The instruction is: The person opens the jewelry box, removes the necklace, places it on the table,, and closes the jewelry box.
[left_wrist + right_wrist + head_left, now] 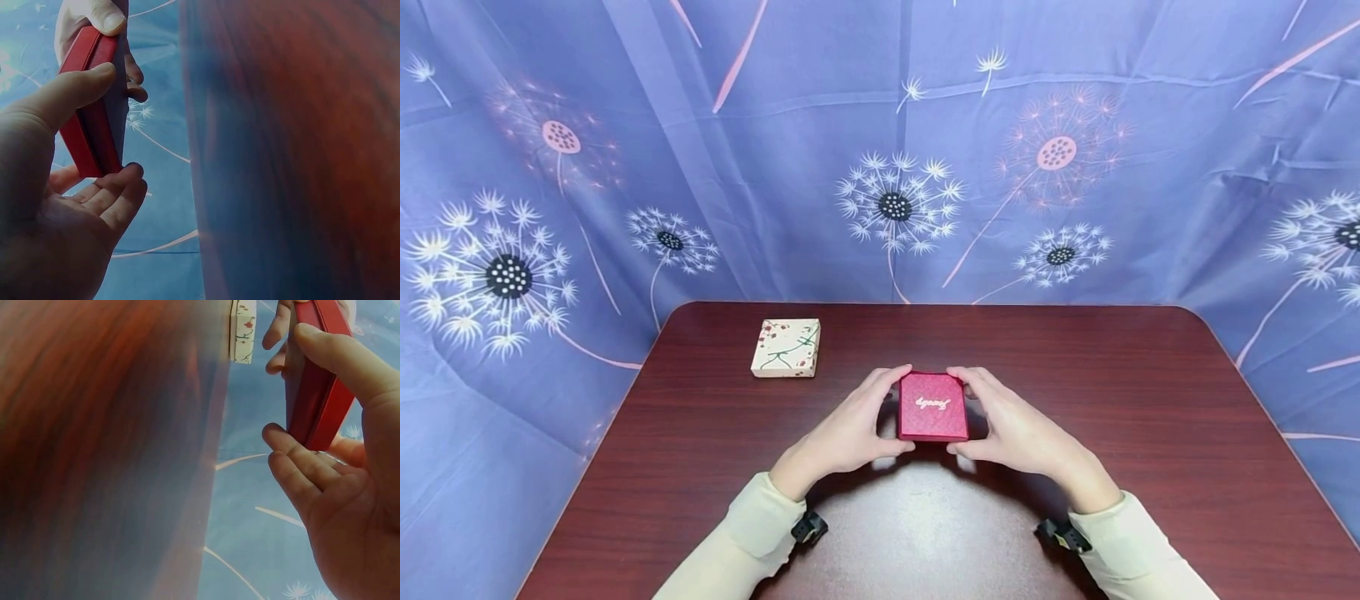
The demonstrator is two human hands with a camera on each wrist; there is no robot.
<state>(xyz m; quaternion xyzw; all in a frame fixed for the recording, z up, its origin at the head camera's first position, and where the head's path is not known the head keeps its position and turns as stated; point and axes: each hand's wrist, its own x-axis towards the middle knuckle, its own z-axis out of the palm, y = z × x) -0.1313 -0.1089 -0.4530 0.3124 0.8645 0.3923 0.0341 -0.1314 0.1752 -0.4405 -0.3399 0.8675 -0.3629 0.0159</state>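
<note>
A small square red jewelry box (933, 408) with gold lettering on its lid is held between both hands in the head view. My left hand (853, 425) grips its left side, thumb at the near edge and fingers at the far corner. On the opposite side my right hand (1022, 425) grips it the same way. In the left wrist view the red box (94, 119) shows a seam between lid and base, with the thumb against its near side. From the right wrist, the red box (319, 381) is seen with its lid on and fingers along its end.
A cream box (786, 348) with a floral print and green ribbon pattern lies at the back left of the dark red-brown wooden table (1112, 375). Behind the table hangs a blue curtain (790, 167) with dandelion prints. Black wrist cameras sit at both cuffs.
</note>
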